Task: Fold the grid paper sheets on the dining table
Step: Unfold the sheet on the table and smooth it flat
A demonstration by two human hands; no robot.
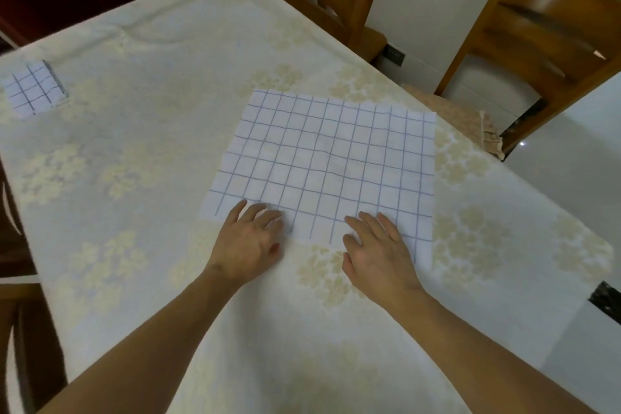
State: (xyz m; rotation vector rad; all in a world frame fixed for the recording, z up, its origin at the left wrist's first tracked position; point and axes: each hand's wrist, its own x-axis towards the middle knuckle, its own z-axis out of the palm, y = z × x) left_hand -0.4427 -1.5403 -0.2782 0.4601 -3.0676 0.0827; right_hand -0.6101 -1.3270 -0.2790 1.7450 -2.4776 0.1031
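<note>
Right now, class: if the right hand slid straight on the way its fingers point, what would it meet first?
The right hand already rests on the near edge of the flat grid sheet. Sliding on, it would only cross that sheet toward its far edge; nothing else appears to lie in that line.

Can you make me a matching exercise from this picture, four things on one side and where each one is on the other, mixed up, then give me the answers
Things
1. large grid sheet
2. small folded grid paper
3. left hand
4. right hand

Places
A. far left of the table
B. on the large sheet's near right edge
C. spread flat mid-table
D. on the large sheet's near left edge

Pairs: 1-C, 2-A, 3-D, 4-B
</note>
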